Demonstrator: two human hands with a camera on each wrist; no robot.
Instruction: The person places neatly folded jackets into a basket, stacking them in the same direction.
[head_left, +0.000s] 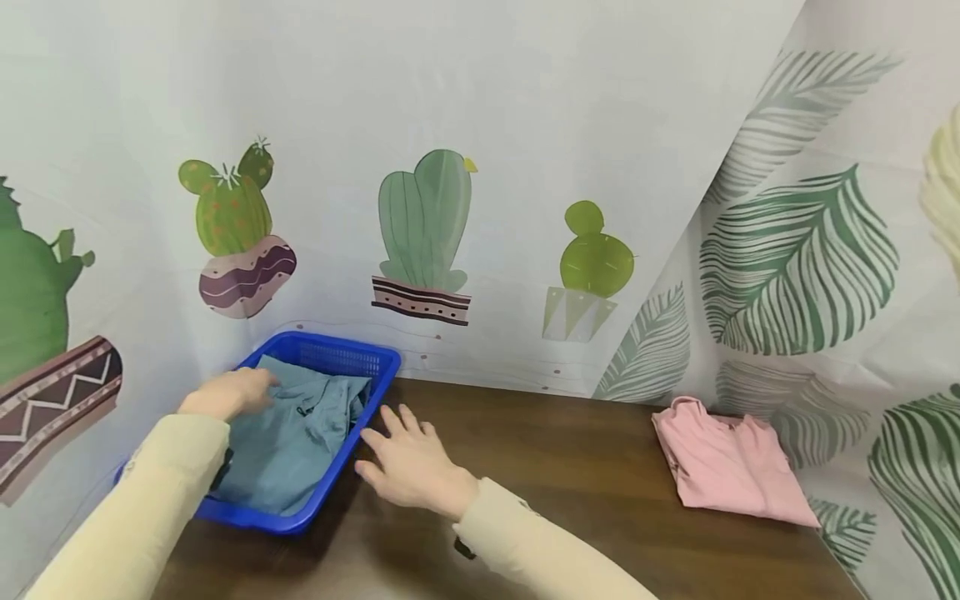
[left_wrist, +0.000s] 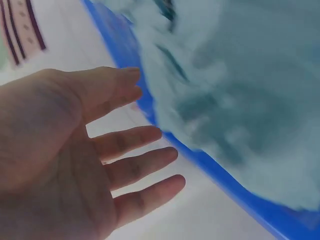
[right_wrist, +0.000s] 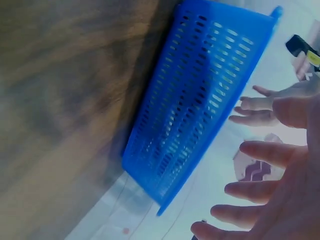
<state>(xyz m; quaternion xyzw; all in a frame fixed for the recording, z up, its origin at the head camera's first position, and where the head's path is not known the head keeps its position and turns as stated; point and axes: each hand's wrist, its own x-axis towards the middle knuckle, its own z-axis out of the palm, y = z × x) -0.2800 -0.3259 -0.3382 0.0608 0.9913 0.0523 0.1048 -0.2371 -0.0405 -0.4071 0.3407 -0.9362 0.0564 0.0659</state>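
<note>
The head view looks down at the blue basket from farther back. Both wrist views see it close: left its top, right its side.

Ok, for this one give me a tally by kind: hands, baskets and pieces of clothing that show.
Hands: 2 (left hand, right hand)
Baskets: 1 (blue basket)
Pieces of clothing: 2 (teal garment in the basket, folded pink garment apart from it)
Total: 5; anything under the teal garment is hidden.
</note>
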